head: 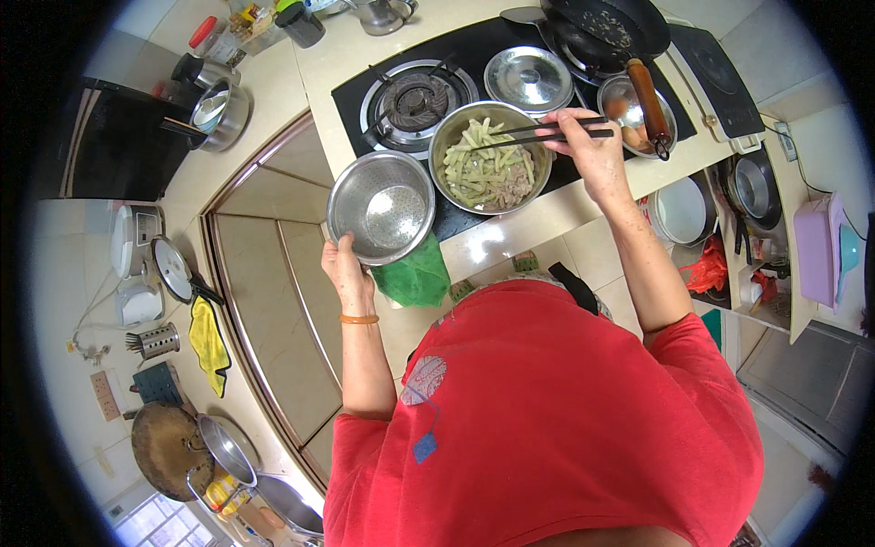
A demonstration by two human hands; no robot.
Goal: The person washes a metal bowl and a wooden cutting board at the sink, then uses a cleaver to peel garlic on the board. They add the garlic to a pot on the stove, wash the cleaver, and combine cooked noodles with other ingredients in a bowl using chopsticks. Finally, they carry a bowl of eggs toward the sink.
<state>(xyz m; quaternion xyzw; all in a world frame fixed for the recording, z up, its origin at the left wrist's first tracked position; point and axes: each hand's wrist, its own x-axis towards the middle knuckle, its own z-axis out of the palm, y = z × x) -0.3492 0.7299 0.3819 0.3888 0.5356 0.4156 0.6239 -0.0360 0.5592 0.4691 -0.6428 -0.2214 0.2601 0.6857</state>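
Note:
My left hand (347, 273) grips the near rim of a perforated steel colander (386, 205), which is tilted and holds no food that I can see. Beside it stands a steel pot (545, 167) containing pale green vegetable strips (478, 161) and pieces of cooked meat (509, 190). A pair of dark chopsticks (526, 139) is in my right hand (589, 150), their tips among the strips. The pot hides what it stands on. A green cloth (415, 273) hangs below the colander at the counter's front edge.
A bare gas burner (418, 99) lies behind the colander. Behind the pot is a steel lid (530, 78). A black wok (608, 31) stands at the back right, near a steel bowl of eggs (636, 133) crossed by the wok's wooden handle (646, 99). Another steel pot (229, 119) stands left.

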